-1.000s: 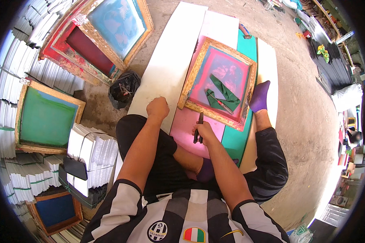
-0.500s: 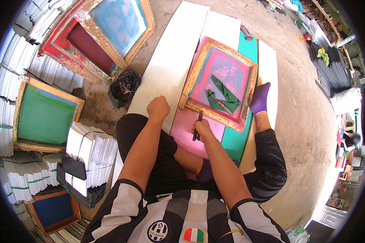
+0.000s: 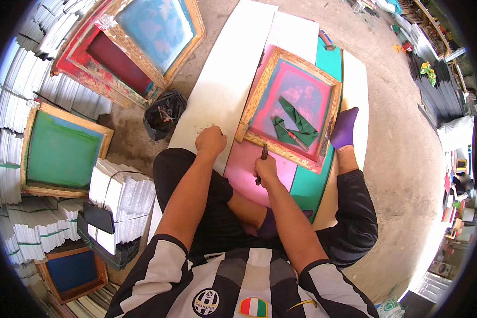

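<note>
My right hand [image 3: 266, 168] is closed around dark pliers [image 3: 263, 153], held upright over the pink board [image 3: 238, 164]. To its left, my left hand [image 3: 211, 141] is curled into a fist low over the white board [image 3: 209, 90]; whatever its fingers may hold is hidden. Small thin bits [image 3: 205, 127] lie beside that fist. Just beyond my right hand rests a wooden-framed printing screen [image 3: 273, 108] with pink-stained mesh. On it are a folded dark green strip [image 3: 297, 117] and a slim tool with a red handle [image 3: 298, 140].
A black plastic bag [image 3: 164, 114] stands left of the boards. Further left are a green screen [image 3: 63, 148], stacked red and blue screens [image 3: 153, 37] and tied bundles of white sheets [image 3: 124, 191]. My purple-socked foot [image 3: 344, 127] rests right of the screen.
The handles of the pliers have come together in my right hand. The whole view has shifted slightly; my left fist stays nearly in place.
</note>
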`<state>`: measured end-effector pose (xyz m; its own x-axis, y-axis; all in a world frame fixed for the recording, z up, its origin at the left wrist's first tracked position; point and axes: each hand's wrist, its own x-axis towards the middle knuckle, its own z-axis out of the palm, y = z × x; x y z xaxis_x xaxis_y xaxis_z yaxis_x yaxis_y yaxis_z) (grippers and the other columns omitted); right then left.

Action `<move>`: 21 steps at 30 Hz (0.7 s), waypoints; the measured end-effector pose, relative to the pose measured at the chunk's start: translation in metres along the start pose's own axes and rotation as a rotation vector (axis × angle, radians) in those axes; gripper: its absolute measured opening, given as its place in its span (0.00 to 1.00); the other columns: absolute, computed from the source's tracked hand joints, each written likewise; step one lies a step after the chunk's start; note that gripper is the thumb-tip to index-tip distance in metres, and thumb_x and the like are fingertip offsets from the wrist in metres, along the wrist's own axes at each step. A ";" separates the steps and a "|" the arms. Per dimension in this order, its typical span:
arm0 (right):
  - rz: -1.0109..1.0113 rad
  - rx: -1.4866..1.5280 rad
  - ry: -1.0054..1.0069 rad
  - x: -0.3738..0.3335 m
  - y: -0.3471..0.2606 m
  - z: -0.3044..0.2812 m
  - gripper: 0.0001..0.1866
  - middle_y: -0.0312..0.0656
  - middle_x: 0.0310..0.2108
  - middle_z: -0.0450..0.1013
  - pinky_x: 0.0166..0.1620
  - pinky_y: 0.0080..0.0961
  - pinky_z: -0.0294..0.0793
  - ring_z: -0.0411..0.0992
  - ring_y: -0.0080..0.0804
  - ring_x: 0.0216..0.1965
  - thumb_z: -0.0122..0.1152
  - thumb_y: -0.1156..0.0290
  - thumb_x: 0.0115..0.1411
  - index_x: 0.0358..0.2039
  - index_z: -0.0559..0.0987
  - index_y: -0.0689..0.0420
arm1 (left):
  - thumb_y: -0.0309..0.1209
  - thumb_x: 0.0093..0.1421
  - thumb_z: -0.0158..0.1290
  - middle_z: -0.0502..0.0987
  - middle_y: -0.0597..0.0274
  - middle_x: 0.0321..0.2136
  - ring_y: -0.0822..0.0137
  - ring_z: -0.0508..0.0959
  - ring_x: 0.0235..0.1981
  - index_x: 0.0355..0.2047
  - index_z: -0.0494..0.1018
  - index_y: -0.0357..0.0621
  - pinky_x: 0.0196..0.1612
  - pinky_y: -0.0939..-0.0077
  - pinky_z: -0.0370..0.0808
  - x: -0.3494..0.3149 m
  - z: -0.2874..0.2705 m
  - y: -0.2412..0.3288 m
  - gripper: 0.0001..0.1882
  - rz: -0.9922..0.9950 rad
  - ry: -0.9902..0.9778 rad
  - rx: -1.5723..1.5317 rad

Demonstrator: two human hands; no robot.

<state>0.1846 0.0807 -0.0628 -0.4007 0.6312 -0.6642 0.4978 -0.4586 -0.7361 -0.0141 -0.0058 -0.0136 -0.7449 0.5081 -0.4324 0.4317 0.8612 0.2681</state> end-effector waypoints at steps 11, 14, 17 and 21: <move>0.079 0.329 -0.246 0.009 0.012 -0.021 0.06 0.42 0.22 0.71 0.21 0.31 0.73 0.71 0.34 0.18 0.55 0.76 0.57 0.37 0.73 0.59 | 0.44 0.61 0.59 0.85 0.52 0.38 0.51 0.84 0.42 0.40 0.84 0.47 0.47 0.57 0.79 -0.009 -0.002 0.006 0.16 0.091 0.075 -0.092; 0.112 0.393 -0.288 0.005 0.012 -0.027 0.08 0.42 0.22 0.71 0.21 0.31 0.73 0.72 0.33 0.18 0.57 0.76 0.57 0.38 0.74 0.60 | 0.41 0.60 0.60 0.84 0.54 0.36 0.53 0.84 0.40 0.38 0.84 0.47 0.45 0.59 0.79 -0.010 0.001 0.007 0.13 0.190 0.107 -0.195; 0.083 0.355 -0.355 -0.004 0.006 -0.031 0.09 0.42 0.22 0.72 0.21 0.31 0.74 0.72 0.33 0.19 0.57 0.76 0.57 0.39 0.74 0.61 | 0.38 0.59 0.60 0.84 0.58 0.36 0.54 0.83 0.40 0.39 0.83 0.49 0.44 0.60 0.79 -0.012 0.004 0.014 0.11 0.476 0.115 -0.263; 0.036 0.161 -0.454 -0.022 -0.006 -0.023 0.10 0.42 0.23 0.72 0.24 0.30 0.76 0.73 0.32 0.21 0.56 0.76 0.58 0.40 0.74 0.61 | 0.35 0.57 0.61 0.82 0.60 0.38 0.55 0.82 0.40 0.39 0.83 0.50 0.44 0.60 0.79 -0.020 0.018 0.021 0.10 0.783 0.094 -0.191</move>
<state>0.2085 0.0840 -0.0409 -0.6984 0.2928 -0.6531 0.4067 -0.5885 -0.6988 0.0195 0.0025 -0.0147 -0.3065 0.9518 0.0136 0.7574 0.2352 0.6091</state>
